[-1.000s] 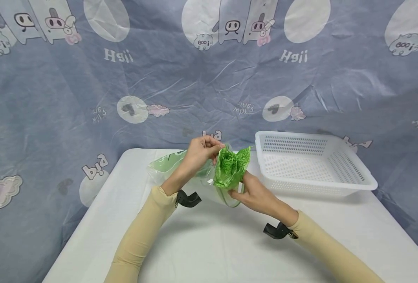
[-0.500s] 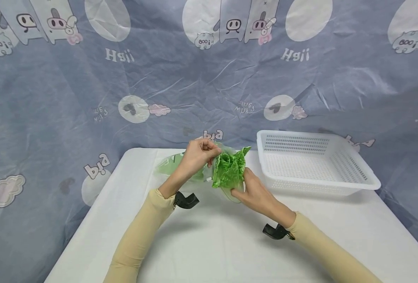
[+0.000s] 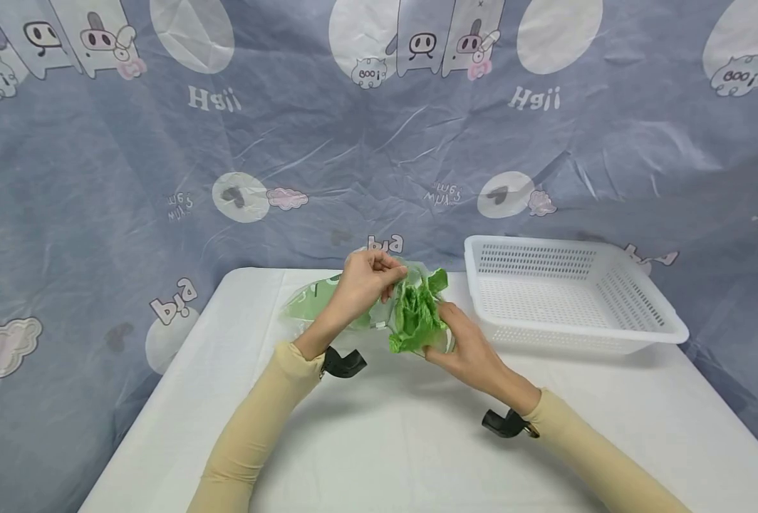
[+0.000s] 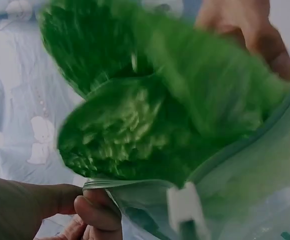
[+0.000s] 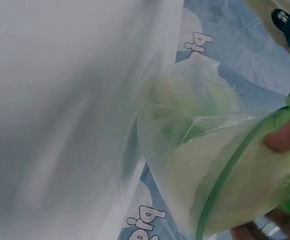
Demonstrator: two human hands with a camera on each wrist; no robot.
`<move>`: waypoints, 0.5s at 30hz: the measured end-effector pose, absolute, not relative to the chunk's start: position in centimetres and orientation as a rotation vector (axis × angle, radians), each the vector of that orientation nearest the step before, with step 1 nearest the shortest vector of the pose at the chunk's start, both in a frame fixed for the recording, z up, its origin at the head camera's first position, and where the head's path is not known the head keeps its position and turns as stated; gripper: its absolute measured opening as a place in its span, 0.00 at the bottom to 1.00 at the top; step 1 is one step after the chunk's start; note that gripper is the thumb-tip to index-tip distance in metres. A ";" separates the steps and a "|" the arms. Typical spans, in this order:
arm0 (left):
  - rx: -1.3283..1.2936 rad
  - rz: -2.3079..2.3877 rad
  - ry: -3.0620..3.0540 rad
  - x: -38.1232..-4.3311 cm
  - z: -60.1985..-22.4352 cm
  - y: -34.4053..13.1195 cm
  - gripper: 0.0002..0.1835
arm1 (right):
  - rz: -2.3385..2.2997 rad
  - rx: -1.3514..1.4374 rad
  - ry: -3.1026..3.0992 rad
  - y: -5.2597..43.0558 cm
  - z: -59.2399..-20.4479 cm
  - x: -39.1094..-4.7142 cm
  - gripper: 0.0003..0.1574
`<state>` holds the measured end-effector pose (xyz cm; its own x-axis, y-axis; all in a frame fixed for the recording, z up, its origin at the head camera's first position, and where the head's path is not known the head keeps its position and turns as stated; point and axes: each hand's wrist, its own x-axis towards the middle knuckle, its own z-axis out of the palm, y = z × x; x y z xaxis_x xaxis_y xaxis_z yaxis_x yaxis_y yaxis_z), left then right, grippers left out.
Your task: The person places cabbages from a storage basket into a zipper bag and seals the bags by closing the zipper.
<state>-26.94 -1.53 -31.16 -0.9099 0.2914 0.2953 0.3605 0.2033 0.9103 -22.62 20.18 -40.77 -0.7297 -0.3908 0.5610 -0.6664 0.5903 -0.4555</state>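
A leafy cabbage [image 3: 415, 313] with crinkled green leaves sits in the mouth of a clear zip bag [image 3: 311, 303], over the back middle of the table. Its pale base [image 5: 220, 185] shows through the plastic in the right wrist view, while the leaves [image 4: 125, 125] stick out past the zip. My left hand [image 3: 362, 281] pinches the bag's rim between thumb and fingers, close to a white zip slider [image 4: 184, 205]. From the right, my right hand [image 3: 469, 345] grips the cabbage, thumb on the near side; the leaves partly hide its fingers in the left wrist view.
A white perforated plastic basket [image 3: 568, 292] stands at the back right of the white table [image 3: 379, 434], close to my right hand. Behind the table hangs a blue-grey printed cloth [image 3: 328, 157].
The cabbage has turned and its leaves have tilted in the right hand. The bag's rim that hung below the right hand no longer shows there. The left hand keeps its pinch.
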 end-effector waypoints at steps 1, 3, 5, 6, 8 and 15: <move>-0.657 -1.825 -2.390 -26.9 -31.3 -1.4 0.05 | 0.919 0.895 -2.420 20.2 -40.9 -22.6 0.41; -0.665 -1.811 -2.386 -26.9 -31.4 -1.2 0.05 | 0.900 0.950 -2.426 20.2 -41.1 -22.5 0.41; -0.661 -1.802 -2.379 -26.9 -31.6 -1.2 0.05 | 0.904 0.949 -2.441 20.1 -41.1 -22.3 0.40; -0.654 -1.800 -2.376 -26.9 -31.6 -1.3 0.06 | 0.906 0.927 -2.452 20.1 -41.1 -22.3 0.39; -0.642 -1.796 -2.373 -26.9 -31.6 -1.4 0.06 | 0.912 0.870 -2.477 20.1 -41.1 -22.2 0.38; -0.681 -1.736 -2.432 -26.9 -31.7 -1.9 0.03 | 0.910 0.693 -2.552 20.3 -41.0 -22.2 0.38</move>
